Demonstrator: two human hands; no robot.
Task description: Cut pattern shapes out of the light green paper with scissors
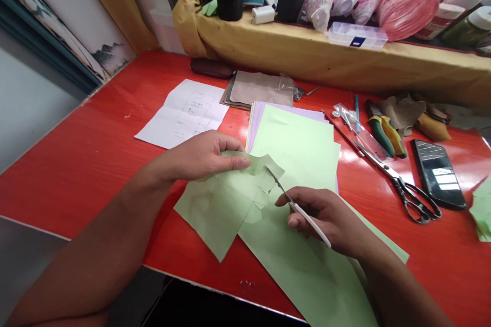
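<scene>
My left hand (210, 157) pinches the far edge of a green paper piece (218, 209), thumb on top. Fine lines cross this paper, and its right side has cut notches. In my right hand (326, 217) is a small pair of scissors with white handles (310, 224). Their blades point up and left, against the right part of the held paper. Some of my right fingers are hidden behind the handles and palm. Beneath both lies a larger green sheet (307, 271), overlapping a stack of green and lilac sheets (299, 135).
On the red table (95, 163) lie a white paper with drawn lines (186, 112), large black-handled shears (395, 176), pliers (385, 130) and a phone (439, 173). A cloth-covered ledge (276, 46) at the back carries bottles, jars and a clear plastic box (357, 36).
</scene>
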